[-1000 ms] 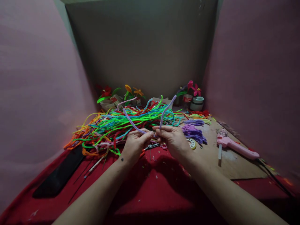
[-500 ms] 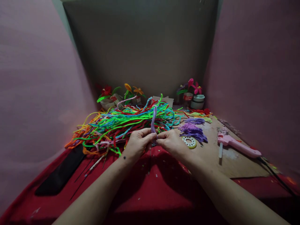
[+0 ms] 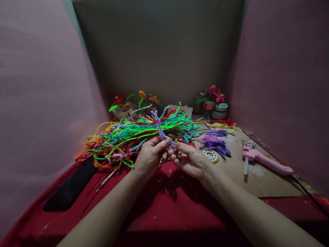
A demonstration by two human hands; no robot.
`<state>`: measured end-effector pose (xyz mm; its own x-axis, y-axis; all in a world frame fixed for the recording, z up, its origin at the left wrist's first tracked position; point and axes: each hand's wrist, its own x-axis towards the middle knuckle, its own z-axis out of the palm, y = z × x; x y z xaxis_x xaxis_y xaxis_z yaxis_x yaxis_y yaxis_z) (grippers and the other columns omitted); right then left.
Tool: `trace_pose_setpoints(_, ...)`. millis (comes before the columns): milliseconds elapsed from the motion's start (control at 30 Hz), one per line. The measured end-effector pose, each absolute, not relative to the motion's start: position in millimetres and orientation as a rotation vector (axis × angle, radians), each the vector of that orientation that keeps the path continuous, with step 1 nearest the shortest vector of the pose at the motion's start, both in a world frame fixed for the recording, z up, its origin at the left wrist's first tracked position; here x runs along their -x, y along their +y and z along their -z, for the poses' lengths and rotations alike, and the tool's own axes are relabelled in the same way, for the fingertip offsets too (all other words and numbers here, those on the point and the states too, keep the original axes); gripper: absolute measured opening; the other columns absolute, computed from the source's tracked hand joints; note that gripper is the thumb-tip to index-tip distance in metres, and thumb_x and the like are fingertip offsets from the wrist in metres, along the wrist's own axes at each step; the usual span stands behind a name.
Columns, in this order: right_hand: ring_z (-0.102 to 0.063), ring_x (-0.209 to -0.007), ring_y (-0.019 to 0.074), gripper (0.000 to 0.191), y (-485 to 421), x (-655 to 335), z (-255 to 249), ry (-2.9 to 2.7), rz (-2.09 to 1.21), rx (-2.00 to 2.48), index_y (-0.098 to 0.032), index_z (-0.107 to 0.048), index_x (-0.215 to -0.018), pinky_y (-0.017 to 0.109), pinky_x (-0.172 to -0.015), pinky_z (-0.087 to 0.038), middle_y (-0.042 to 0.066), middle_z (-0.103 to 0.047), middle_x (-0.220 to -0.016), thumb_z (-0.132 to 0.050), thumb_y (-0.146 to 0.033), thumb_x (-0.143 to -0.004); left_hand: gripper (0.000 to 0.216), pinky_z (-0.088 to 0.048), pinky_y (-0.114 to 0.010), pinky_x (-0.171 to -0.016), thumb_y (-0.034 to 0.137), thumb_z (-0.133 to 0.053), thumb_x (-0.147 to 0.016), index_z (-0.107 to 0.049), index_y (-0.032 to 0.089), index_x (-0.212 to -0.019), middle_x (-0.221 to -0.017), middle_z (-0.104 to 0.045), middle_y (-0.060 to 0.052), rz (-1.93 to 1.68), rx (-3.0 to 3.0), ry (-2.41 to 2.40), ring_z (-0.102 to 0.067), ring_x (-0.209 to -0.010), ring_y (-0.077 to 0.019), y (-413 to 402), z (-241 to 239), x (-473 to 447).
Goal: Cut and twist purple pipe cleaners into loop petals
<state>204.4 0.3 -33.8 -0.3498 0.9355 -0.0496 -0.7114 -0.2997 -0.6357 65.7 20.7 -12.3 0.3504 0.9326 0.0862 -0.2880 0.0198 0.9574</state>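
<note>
Lilac pipe cleaners (image 3: 159, 127) stand up and lean left from between my hands, with a small loop at their lower end. My left hand (image 3: 152, 153) pinches them between thumb and fingers. My right hand (image 3: 189, 158) grips the looped end with thumb and forefinger, its other fingers curled loosely. Just behind my hands lies a big heap of colourful pipe cleaners (image 3: 144, 132), mostly green, red, blue and orange. A pile of purple pipe cleaner pieces (image 3: 217, 145) rests to the right of my right hand, beside a round white-and-yellow disc with holes (image 3: 211, 156).
A pink glue gun (image 3: 267, 161) with a cord lies on a cardboard sheet (image 3: 239, 181) at the right. On the red cloth (image 3: 164, 212) at the left are a black flat object (image 3: 69, 188) and thin sticks. Pipe-cleaner flowers (image 3: 219, 96) and a jar (image 3: 219, 111) stand at the back.
The lilac pipe cleaners have tipped from upright to leaning left, and their looped lower end now shows. My right hand has turned so its curled fingers show. The view has shifted slightly.
</note>
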Motion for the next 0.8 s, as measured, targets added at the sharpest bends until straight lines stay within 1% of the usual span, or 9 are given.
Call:
trace_pose_setpoints(133,-0.055,-0.052,0.0069,0.008,0.8,-204.1,37.0,-0.645,-1.91,0.48,-0.009,-0.062,-0.078,0.016,-0.047,-0.045,0.003,-0.062,-0.063,-0.063,-0.012,-0.07,0.018,-0.032,-0.015,-0.038,0.028,-0.063,-0.071,-0.06,0.014,-0.082,-0.057,-0.06,0.0,-1.067,-1.208,0.691,-0.046,-0.04,-0.004,17.7,10.7,-65.8)
trace_pose_setpoints(267,-0.054,-0.052,0.0066,0.009,0.9,-205.5,35.8,-0.661,-1.934,0.504,-0.011,-0.06,-0.07,0.015,-0.046,-0.043,0.002,-0.061,-0.062,-0.066,-0.01,-0.064,0.017,-0.03,-0.014,-0.037,0.027,-0.063,-0.071,-0.059,0.014,-0.081,-0.056,-0.056,0.003,-1.057,-1.238,0.665,-0.044,-0.038,-0.0026,15.4,8.6,-65.9)
trace_pose_setpoints(367,-0.052,-0.048,0.0057,0.015,-0.1,-205.2,32.2,-0.655,-1.933,0.559,-0.011,-0.056,-0.06,0.014,-0.044,-0.041,0.002,-0.06,-0.058,-0.071,-0.01,-0.058,0.015,-0.029,-0.014,-0.037,0.026,-0.063,-0.071,-0.058,0.014,-0.079,-0.054,-0.054,0.004,-1.074,-1.249,0.671,-0.041,-0.037,-0.0017,13.6,6.8,-66.6)
trace_pose_setpoints(467,-0.051,-0.045,0.0054,0.02,-1.3,-204.1,29.6,-0.673,-1.898,0.576,-0.012,-0.053,-0.056,0.014,-0.041,-0.038,0.001,-0.059,-0.055,-0.073,-0.012,-0.054,0.014,-0.029,-0.014,-0.037,0.025,-0.062,-0.073,-0.057,0.014,-0.079,-0.055,-0.054,0.004,-1.089,-1.258,0.677,-0.041,-0.037,-0.0016,11.5,5.9,-67.8)
trace_pose_setpoints(533,-0.051,-0.043,0.0053,0.02,-1.5,-203.7,29.4,-0.696,-1.857,0.567,-0.013,-0.054,-0.059,0.014,-0.039,-0.037,0.0,-0.059,-0.055,-0.074,-0.012,-0.055,0.012,-0.03,-0.014,-0.037,0.024,-0.062,-0.073,-0.057,0.014,-0.078,-0.056,-0.054,0.003,-1.111,-1.267,0.681,-0.042,-0.038,-0.002,10.3,5.5,-68.5)
trace_pose_setpoints(667,-0.051,-0.042,0.005,0.023,-1.5,-204.7,29.1,-0.736,-1.814,0.62,-0.013,-0.059,-0.072,0.015,-0.038,-0.036,-0.001,-0.061,-0.059,-0.074,-0.012,-0.054,0.012,-0.03,-0.015,-0.036,0.024,-0.061,-0.073,-0.056,0.013,-0.073,-0.057,-0.055,0.003,-1.151,-1.299,0.707,-0.042,-0.037,-0.0025,9.0,3.4,-69.0)
trace_pose_setpoints(800,-0.049,-0.037,0.0054,0.023,-4.2,-204.7,25.8,-0.819,-1.759,0.75,-0.011,-0.06,-0.067,0.016,-0.036,-0.036,-0.002,-0.057,-0.051,-0.076,-0.017,-0.052,0.013,-0.025,-0.014,-0.033,0.024,-0.062,-0.072,-0.055,0.014,-0.072,-0.053,-0.055,0.004,-1.189,-1.309,0.773,-0.037,-0.033,-0.0015,8.9,0.0,-68.5)
